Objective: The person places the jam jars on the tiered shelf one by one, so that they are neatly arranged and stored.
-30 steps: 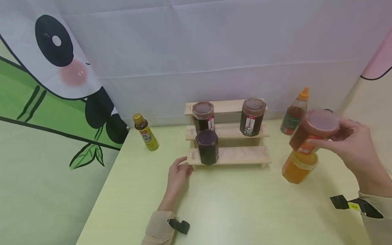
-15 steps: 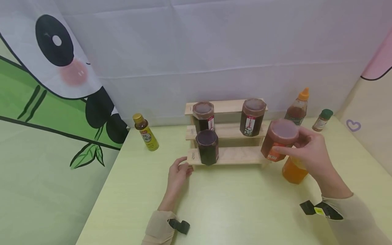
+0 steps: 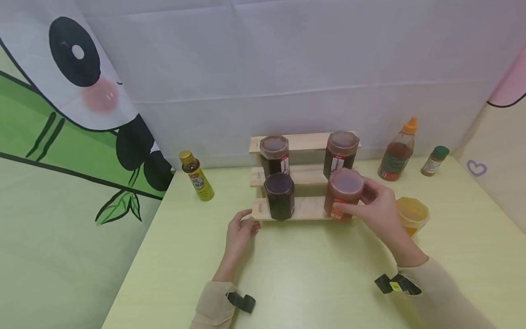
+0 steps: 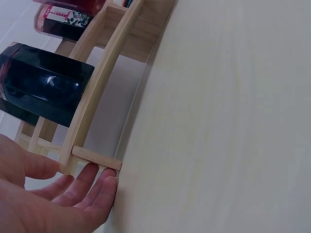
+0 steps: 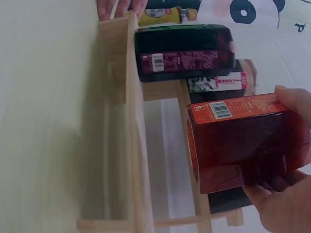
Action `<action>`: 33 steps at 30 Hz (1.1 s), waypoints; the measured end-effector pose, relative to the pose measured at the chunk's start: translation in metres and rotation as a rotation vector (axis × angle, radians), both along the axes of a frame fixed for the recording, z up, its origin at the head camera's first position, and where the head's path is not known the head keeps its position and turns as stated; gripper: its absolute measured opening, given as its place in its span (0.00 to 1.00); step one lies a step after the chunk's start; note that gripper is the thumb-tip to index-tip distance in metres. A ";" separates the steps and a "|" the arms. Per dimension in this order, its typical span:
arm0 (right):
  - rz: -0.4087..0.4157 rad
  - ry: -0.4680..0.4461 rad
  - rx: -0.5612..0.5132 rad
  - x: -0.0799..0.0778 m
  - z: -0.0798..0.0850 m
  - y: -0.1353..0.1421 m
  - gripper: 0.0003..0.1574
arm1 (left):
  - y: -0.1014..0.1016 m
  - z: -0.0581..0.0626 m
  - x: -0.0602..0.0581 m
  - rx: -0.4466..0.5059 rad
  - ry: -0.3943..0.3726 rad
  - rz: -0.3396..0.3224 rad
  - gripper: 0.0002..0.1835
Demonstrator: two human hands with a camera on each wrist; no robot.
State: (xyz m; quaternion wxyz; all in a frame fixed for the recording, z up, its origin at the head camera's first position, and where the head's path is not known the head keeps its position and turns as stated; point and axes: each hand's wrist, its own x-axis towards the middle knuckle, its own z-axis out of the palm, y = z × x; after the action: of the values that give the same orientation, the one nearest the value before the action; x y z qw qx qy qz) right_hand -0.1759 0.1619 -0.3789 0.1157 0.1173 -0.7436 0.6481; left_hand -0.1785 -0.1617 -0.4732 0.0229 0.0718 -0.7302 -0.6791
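My right hand (image 3: 380,208) grips a hexagonal jar of reddish-brown contents with an orange label (image 3: 343,194), upright over the right end of the lowest step. In the right wrist view, a gap shows between the jar's base (image 5: 194,150) and that step's board. A three-step wooden rack (image 3: 310,208) stands on the table. At its front left corner my left hand (image 3: 239,235) holds the end, thumb at the board and fingers curled by the leg (image 4: 97,158). A dark jar (image 3: 280,198) stands on the lowest step's left. Two labelled dark jars (image 3: 274,153) (image 3: 342,148) stand behind.
Right of the rack stands an amber hexagonal jar (image 3: 412,214), partly behind the right hand. Farther back are an orange-capped squeeze bottle (image 3: 396,157) and a small green-capped bottle (image 3: 434,161). A yellow-labelled bottle (image 3: 197,178) stands at the left. A cloth (image 3: 197,123) hangs behind the table.
My right hand has carried the reddish-brown jar leftward from above the amber jar to the lowest step's right end. The amber jar and green-capped bottle have come into view. My left hand stays put.
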 end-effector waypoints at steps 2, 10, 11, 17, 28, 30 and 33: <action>0.002 -0.006 -0.010 -0.002 -0.004 -0.006 0.42 | 0.000 -0.001 0.000 0.001 -0.003 0.003 0.18; -0.019 -0.069 0.033 -0.010 -0.019 -0.029 0.46 | 0.002 -0.003 0.001 0.008 -0.010 0.015 0.18; -0.023 -0.078 0.031 -0.011 -0.020 -0.031 0.46 | 0.002 -0.003 0.001 0.009 -0.009 0.015 0.18; -0.042 -0.120 0.005 -0.019 -0.026 -0.047 0.48 | 0.001 -0.002 -0.001 0.005 -0.005 0.016 0.18; -0.053 -0.143 0.011 -0.025 -0.033 -0.054 0.50 | 0.000 -0.004 -0.003 -0.010 0.005 0.006 0.18; -0.055 -0.147 0.002 -0.027 -0.035 -0.054 0.50 | -0.001 -0.004 -0.003 -0.005 0.001 0.006 0.18; -0.052 -0.151 -0.014 -0.028 -0.036 -0.055 0.50 | -0.001 -0.001 -0.002 0.009 -0.009 0.003 0.18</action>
State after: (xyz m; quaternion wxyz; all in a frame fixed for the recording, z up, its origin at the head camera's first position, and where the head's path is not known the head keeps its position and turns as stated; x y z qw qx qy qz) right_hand -0.2036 0.1068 -0.4146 0.0766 0.0479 -0.7485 0.6569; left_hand -0.1805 -0.1630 -0.4738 0.0204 0.0763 -0.7271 -0.6819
